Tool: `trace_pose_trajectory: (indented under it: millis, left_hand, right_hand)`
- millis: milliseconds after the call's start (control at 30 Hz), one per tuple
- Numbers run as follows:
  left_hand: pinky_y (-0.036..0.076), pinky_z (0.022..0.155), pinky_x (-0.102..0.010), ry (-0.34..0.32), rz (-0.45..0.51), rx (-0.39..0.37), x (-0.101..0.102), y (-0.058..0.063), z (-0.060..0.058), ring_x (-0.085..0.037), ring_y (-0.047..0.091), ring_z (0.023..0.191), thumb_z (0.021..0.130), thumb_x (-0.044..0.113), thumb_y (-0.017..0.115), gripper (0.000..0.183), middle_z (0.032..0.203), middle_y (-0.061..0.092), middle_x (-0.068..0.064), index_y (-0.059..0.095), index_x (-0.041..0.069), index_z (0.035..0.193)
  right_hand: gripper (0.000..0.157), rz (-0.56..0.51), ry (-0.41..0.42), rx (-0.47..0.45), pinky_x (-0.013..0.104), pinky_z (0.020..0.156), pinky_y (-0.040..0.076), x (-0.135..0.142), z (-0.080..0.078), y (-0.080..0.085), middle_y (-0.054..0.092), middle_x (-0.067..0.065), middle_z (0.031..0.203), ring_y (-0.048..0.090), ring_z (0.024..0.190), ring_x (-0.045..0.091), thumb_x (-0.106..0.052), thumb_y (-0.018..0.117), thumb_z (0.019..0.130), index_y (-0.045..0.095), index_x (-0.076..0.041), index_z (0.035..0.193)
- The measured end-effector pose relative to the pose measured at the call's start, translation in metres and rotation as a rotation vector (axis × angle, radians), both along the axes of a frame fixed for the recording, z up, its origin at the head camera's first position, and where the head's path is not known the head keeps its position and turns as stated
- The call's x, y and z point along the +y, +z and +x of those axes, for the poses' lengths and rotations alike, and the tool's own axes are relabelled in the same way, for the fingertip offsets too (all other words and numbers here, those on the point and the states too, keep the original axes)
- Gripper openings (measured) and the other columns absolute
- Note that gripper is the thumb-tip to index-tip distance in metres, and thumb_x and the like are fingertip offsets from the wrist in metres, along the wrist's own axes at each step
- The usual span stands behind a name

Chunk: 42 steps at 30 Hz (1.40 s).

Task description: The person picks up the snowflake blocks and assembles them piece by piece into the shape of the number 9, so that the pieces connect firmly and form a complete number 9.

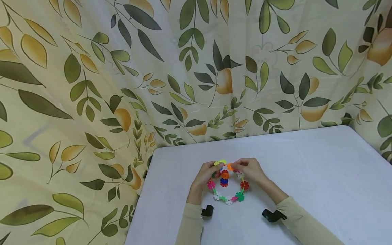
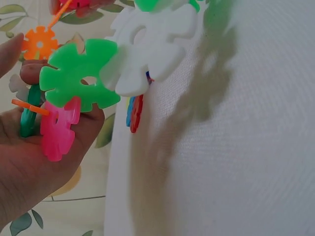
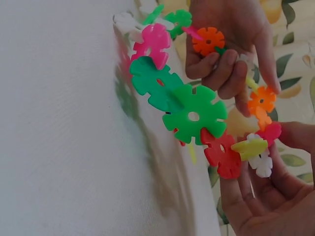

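A ring of interlocking plastic snowflake discs (image 1: 245, 185) in red, green, pink, white, orange and yellow is held up over the white table. My left hand (image 1: 202, 175) grips its upper left part; in the left wrist view, a pink disc (image 2: 60, 129) and a green disc (image 2: 78, 73) stand in front of that palm. With the right hand (image 1: 251, 170) I pinch the ring's upper right part, by a pink disc (image 3: 269, 132) close to an orange disc (image 3: 262, 100). Inside the ring, in the head view, a short column of orange, blue and red discs (image 1: 224, 182) shows.
The white-covered table (image 1: 321, 170) spreads around both hands. Behind and to the left hangs a leaf-patterned curtain (image 1: 171, 68). Black camera mounts (image 1: 273, 215) sit at both wrists, against beige sleeves (image 1: 303, 217).
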<state>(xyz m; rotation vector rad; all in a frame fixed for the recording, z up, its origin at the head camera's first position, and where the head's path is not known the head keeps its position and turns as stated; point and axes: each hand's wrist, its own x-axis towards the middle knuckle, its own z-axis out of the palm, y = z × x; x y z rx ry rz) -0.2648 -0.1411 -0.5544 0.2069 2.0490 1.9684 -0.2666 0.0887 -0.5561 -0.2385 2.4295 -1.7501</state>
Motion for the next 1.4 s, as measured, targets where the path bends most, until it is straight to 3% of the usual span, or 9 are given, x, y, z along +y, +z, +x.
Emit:
trace_pose_trajectory:
  millis: [233,500,1133,1400]
  left_hand:
    - [0.046,0.073,-0.029,0.013,0.001,-0.008,0.001,0.001,0.000,-0.022,0.047,0.072,0.101,0.034,0.070,0.055,0.077,0.050,-0.005,0.060,-0.016,0.119]
    - [0.047,0.070,-0.027,-0.001,0.035,-0.035,0.003,0.001,-0.001,-0.017,0.050,0.074,0.103,0.029,0.068,0.053,0.080,0.054,-0.001,0.058,-0.018,0.124]
    - [0.042,0.071,-0.029,0.029,0.113,-0.061,0.011,-0.001,0.000,-0.015,0.051,0.076,0.102,0.028,0.068,0.040,0.083,0.059,-0.001,0.064,-0.010,0.115]
    - [0.045,0.073,-0.028,0.035,0.096,-0.075,0.016,-0.002,0.001,-0.015,0.053,0.079,0.102,0.028,0.069,0.045,0.087,0.063,-0.001,0.063,-0.012,0.121]
  right_hand:
    - [0.026,-0.036,-0.035,-0.004,0.034,0.086,0.051,0.001,0.000,0.003,0.078,0.006,0.099,0.069,0.094,0.020,-0.029,0.072,0.101,0.078,-0.004,0.104]
    - [0.030,-0.047,-0.089,-0.009,0.029,0.073,0.053,0.000,0.001,0.006,0.077,0.007,0.096,0.065,0.088,0.022,-0.034,0.073,0.099,0.079,-0.005,0.105]
    - [0.030,-0.074,-0.156,0.033,0.028,0.067,0.054,-0.001,0.006,0.014,0.076,0.006,0.091,0.068,0.082,0.024,-0.034,0.077,0.096,0.080,-0.004,0.100]
    - [0.024,-0.107,-0.169,0.018,0.029,0.067,0.055,-0.003,0.008,0.014,0.077,0.009,0.093,0.069,0.079,0.022,-0.025,0.076,0.098,0.079,-0.001,0.101]
